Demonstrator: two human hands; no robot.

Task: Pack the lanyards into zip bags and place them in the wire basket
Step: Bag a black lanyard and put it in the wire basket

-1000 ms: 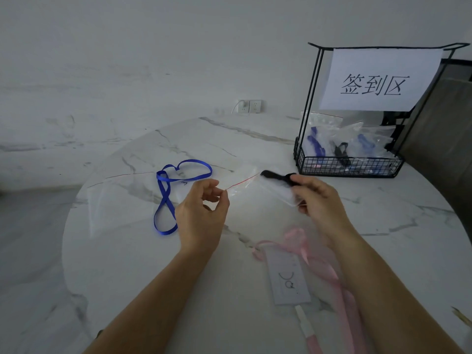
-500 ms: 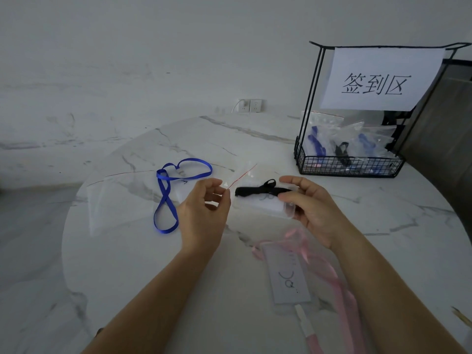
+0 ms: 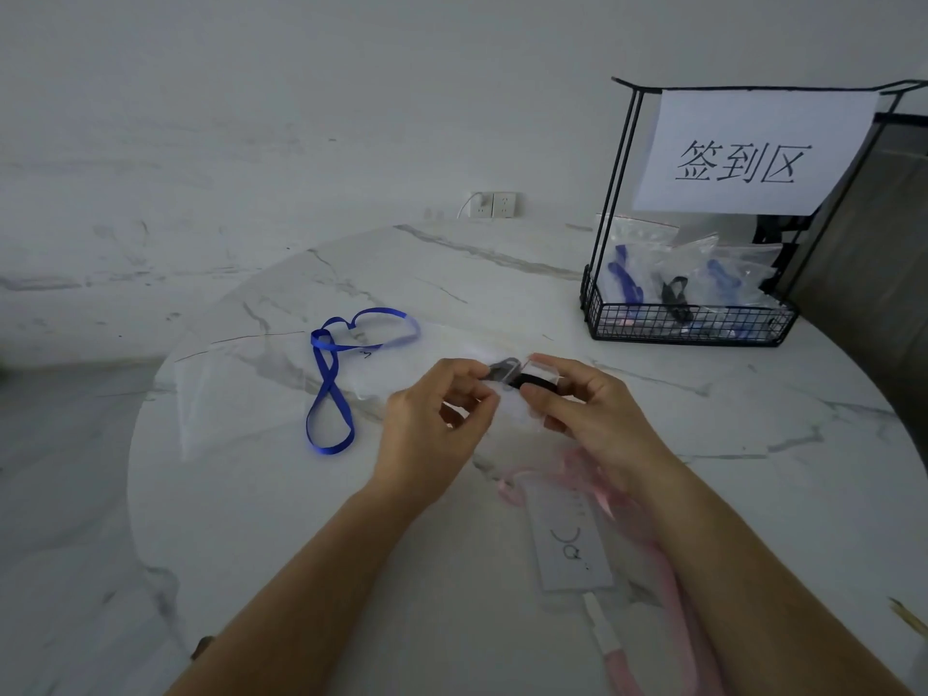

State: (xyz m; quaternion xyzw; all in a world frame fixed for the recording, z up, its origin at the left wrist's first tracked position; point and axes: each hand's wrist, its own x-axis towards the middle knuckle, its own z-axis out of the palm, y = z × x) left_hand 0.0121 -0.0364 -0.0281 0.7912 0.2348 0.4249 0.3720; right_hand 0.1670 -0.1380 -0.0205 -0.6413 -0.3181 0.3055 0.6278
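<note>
Black lanyard [image 3: 540,381] 1, held | blue lanyard [image 3: 319,340] 1 | pink lanyard [image 3: 621,668] 1

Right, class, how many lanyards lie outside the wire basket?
3: blue ribbon lanyard at left; pink ribbon lanyard by the right forearm; black lanyard between left hand and right hand.

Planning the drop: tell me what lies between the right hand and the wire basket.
Head view: only bare marble table between right hand and wire basket.
</note>
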